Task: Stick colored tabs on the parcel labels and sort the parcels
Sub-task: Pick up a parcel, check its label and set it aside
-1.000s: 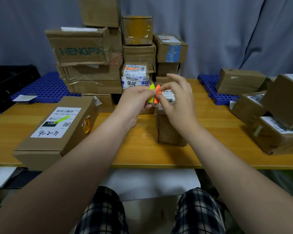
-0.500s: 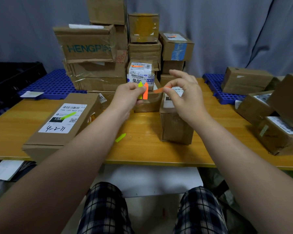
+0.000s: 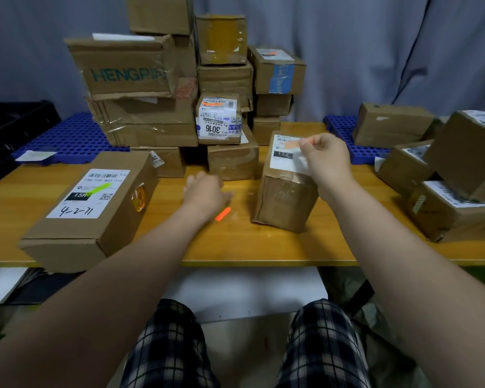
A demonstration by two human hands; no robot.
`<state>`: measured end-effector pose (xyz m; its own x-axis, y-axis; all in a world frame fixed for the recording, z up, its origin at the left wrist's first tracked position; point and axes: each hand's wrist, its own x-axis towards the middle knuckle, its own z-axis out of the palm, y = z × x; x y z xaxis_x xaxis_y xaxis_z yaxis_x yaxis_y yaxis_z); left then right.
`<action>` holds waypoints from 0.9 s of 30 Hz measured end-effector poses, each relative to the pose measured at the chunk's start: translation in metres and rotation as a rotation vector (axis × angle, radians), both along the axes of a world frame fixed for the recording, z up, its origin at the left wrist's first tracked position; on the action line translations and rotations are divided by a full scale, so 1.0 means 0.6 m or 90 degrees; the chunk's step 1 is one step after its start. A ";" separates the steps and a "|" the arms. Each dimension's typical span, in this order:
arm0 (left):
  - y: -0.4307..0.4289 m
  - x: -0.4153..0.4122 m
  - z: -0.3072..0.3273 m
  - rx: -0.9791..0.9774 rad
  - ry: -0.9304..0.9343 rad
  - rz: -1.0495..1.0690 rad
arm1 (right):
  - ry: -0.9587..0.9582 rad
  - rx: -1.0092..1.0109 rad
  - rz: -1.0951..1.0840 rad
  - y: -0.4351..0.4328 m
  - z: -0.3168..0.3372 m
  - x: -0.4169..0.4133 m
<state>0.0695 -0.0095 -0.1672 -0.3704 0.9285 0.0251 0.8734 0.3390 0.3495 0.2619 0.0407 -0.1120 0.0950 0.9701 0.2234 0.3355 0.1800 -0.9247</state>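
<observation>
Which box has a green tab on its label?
The long box at the front left, its label handwritten 4-2-71. The tab the right hand pinches is orange.

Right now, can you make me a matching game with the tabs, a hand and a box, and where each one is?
Things: 1 green tab; 2 loose orange tab; 3 right hand; 4 box marked 3016.
Places: A on the bare table; B in the stack at the back; C on the label of the large left box; D at the label of the middle parcel, pinching a second orange tab.
Pairs: 1-C, 2-A, 3-D, 4-B.
</observation>
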 end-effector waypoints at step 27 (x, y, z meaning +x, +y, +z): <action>0.013 0.121 -0.004 0.361 -0.462 -0.191 | 0.245 0.018 0.166 -0.020 -0.046 0.034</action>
<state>0.1421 -0.0016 -0.1697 -0.2210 0.9076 0.3569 0.4037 -0.2480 0.8806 0.2825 0.0285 -0.1393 -0.0709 0.9667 0.2459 -0.0908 0.2393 -0.9667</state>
